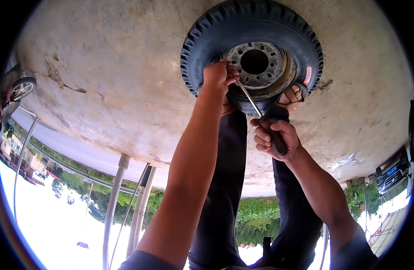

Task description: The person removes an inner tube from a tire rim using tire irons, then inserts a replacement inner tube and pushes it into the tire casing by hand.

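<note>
A black tyre (pixel 243 28) with chunky tread lies flat on the concrete, with a worn steel rim (pixel 272 67) inside it. The rim has a large round centre hole ringed by several bolt holes. My right hand (pixel 281 139) grips the dark red and black handle of a screwdriver (pixel 249 95), and its metal shaft slants up to the rim's left edge. My left hand (pixel 217 74) is closed at the far end of the shaft, between tyre and rim. Its fingers are bent together, and what they pinch is hidden.
My sandalled foot (pixel 291 95) is against the tyre's near right side. The concrete ground (pixel 112 72) is stained and cracked. Grey metal poles (pixel 116 198) stand at lower left. A parked vehicle's wheel (pixel 23 88) shows at far left, a dark car (pixel 393 173) at far right.
</note>
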Demonstrator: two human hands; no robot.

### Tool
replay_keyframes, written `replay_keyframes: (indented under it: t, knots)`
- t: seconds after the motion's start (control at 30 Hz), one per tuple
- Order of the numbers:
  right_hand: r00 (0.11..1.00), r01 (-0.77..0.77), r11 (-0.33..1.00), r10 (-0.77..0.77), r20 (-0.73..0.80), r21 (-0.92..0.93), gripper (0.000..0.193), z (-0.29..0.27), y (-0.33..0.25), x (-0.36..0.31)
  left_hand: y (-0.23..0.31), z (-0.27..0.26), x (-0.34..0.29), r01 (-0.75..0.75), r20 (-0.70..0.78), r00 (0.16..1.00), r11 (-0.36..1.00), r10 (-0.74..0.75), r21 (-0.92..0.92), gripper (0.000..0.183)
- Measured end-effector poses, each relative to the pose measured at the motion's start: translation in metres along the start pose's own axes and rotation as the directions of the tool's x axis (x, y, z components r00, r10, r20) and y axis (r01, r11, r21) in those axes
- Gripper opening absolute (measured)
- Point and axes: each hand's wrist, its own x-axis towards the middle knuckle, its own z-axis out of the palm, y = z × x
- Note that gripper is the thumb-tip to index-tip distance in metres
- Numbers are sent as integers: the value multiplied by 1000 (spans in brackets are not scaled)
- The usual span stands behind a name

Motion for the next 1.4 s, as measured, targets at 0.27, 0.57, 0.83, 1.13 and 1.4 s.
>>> replay_keyframes:
  t: [0.27, 0.57, 0.83, 1.13, 1.4]
  knots:
    - [927, 284, 938, -216, -306, 198, 23, 115, 87, 50, 30, -23, -62, 42, 117, 990, 943, -85, 329, 22]
    - [671, 505, 855, -475, -570, -118, 23, 208, 140, 188, 169, -77, -187, 63, 107, 954, 537, -279, 841, 18]
    - [614, 472, 832, -547, -569, -292, 30, 249, 138, 271, 235, -60, -154, 23, -35, 973, -54, -230, 998, 22]
    - [920, 239, 944, -296, -259, -228, 25, 148, 138, 183, 107, -68, -127, 67, -40, 997, -504, 64, 861, 30]
    - [911, 290, 953, -303, -281, -89, 15, 124, 109, 139, 84, -29, -125, -97, 94, 995, -294, -24, 951, 31]
